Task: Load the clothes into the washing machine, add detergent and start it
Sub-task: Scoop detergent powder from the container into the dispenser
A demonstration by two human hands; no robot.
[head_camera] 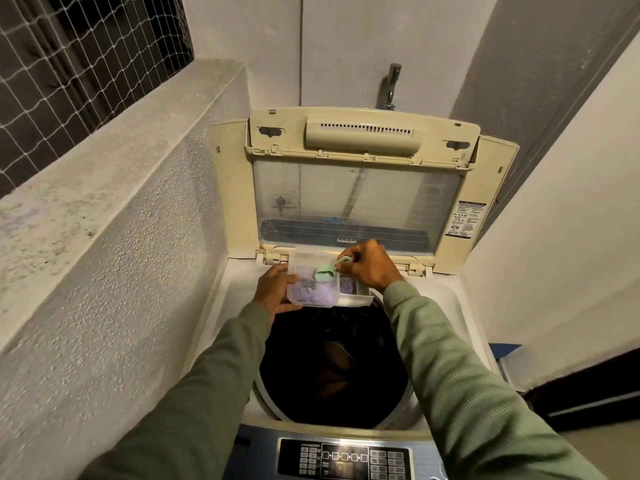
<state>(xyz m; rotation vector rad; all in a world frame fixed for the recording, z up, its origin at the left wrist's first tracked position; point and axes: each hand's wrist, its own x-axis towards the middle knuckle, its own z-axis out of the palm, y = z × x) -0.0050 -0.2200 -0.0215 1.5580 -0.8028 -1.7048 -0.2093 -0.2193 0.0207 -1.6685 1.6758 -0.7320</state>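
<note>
A top-loading washing machine [221, 292] stands with its lid [356, 202] raised. Dark clothes [336, 372] lie in the drum. My left hand [275, 289] holds a clear plastic tub of lilac detergent powder [313, 289] at the drum's far rim. My right hand [369, 265] grips the handle of a green scoop [325, 273], whose bowl sits over the tub. Just right of the tub, the pulled-out detergent drawer [356, 296] has lilac powder in it. The control panel [346, 459] is at the near edge.
A rough concrete ledge [104, 216] runs along the left, with a netted window [69, 64] above it. A metal tap [393, 84] sticks out of the wall behind the lid. A plain wall closes the right side.
</note>
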